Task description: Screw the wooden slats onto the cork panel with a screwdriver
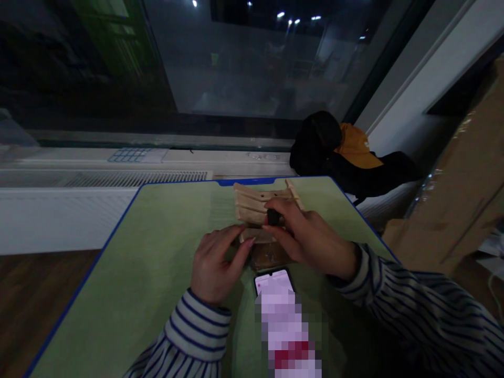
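Note:
My left hand [216,262] pinches the left end of a short, pale wooden strip [260,236] between thumb and fingers. Over the strip's right part is my right hand [299,231], its thumb and fingertips closed on a small black object [272,216] with a reddish edge. What kind of thing it is, and whether it touches the strip, I cannot make out. Just behind lies a slatted wooden piece [248,203] with small dark holes and a raised bar at its right, partly covered by my right hand. A brown block [270,257] sits under or just in front of the strip.
A phone [273,283] with its screen lit lies in front of the brown block, its lower part blurred out. The green tabletop [165,252] has a blue rim. Beyond it are a radiator [137,178], a window and caps [354,147]; a cardboard box [452,210] stands at right.

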Motion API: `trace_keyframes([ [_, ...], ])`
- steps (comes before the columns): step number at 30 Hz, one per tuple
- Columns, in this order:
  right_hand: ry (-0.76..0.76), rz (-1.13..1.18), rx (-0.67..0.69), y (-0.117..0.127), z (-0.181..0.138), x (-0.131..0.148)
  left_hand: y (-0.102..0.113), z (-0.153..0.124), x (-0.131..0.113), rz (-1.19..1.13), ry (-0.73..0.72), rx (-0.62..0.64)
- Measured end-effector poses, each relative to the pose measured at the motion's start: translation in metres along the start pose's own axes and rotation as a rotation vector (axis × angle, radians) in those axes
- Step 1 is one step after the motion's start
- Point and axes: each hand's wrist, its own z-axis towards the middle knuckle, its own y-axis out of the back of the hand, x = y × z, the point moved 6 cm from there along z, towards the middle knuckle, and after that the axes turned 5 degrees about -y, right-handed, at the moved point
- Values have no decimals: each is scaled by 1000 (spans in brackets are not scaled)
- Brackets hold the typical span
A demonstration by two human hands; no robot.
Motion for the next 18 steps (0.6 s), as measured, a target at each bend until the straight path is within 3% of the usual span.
trace_keyframes([
  [3, -9, -16, 9, 0, 2, -2, 0, 0, 0, -1, 2, -11],
  [8, 123, 52, 98, 7, 8, 6, -1, 0, 1, -4, -2, -15],
  [14, 79, 149, 182, 17, 12, 0, -2, 1, 2, -11, 4, -8],
  [18, 25, 65, 111, 18, 8, -6, -2, 0, 1, -7, 17, 8],
])
